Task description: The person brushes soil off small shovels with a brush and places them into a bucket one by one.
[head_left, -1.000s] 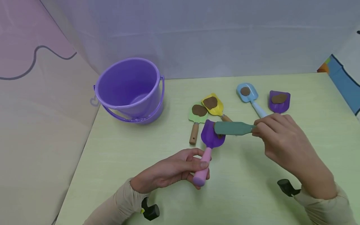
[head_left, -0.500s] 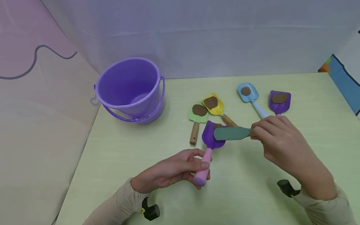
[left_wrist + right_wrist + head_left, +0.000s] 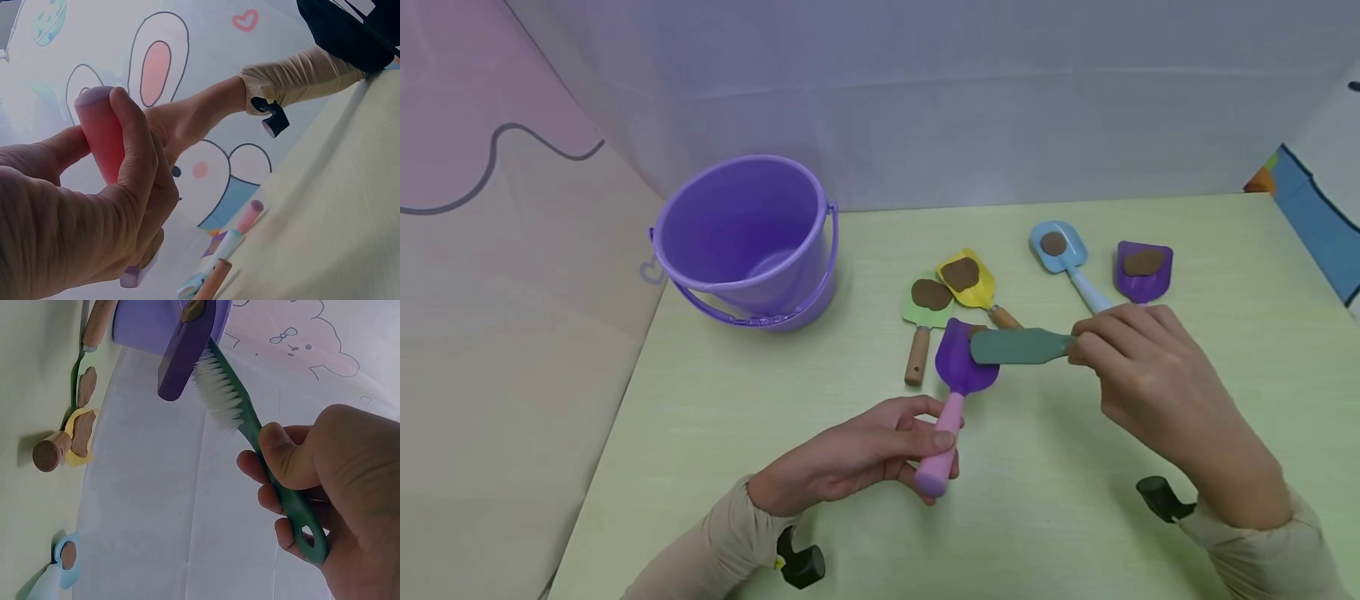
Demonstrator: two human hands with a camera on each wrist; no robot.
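Observation:
My left hand [image 3: 865, 450] grips the pink handle of a toy shovel [image 3: 955, 367] with a purple blade, held up at mid-table. A brown lump [image 3: 976, 331] shows near the blade's top edge, partly covered by a green brush [image 3: 1026, 347]. My right hand [image 3: 1165, 400] pinches that brush by its handle, coming from the right. In the right wrist view its white bristles [image 3: 220, 394] face down at the purple blade, their tips right at it. The left wrist view shows my thumb and fingers around the handle's end [image 3: 100, 134].
A purple bucket [image 3: 752, 242] stands at the back left, handle lowered. Shovels bearing brown patches lie beyond my hands: green [image 3: 917, 350], yellow [image 3: 981, 296], light blue [image 3: 1078, 275] and another purple one [image 3: 1142, 287]. A cloth wall [image 3: 1000, 125] closes the table's back edge.
The brush has slid a little down the purple blade toward me, then slightly back up. My left hand and the shovel stay nearly still.

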